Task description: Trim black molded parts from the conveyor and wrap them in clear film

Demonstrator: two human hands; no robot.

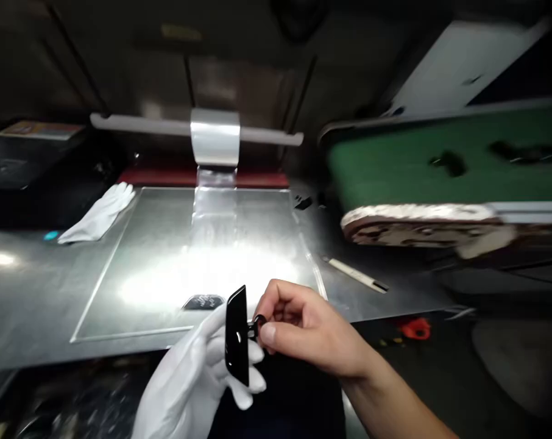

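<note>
A glossy black piece (237,335), a narrow flat panel with a short stem on one side, stands on edge in front of me. My right hand (303,326) is bare and pinches the rounded end of the stem between thumb and fingers. My left hand (189,372), in a white glove, is just under and behind the panel with its fingers apart; whether it touches the panel is hidden. Behind them, a small dark flat piece (203,302) with pale marks lies on the shiny clear-covered mat (161,244).
A roll of clear film (215,139) hangs on a white bar (139,125), its strip running onto the mat. A white glove (97,214) lies left, a pale cutter-like tool (357,275) right. A green conveyor belt (395,164) carrying dark parts stands at the right.
</note>
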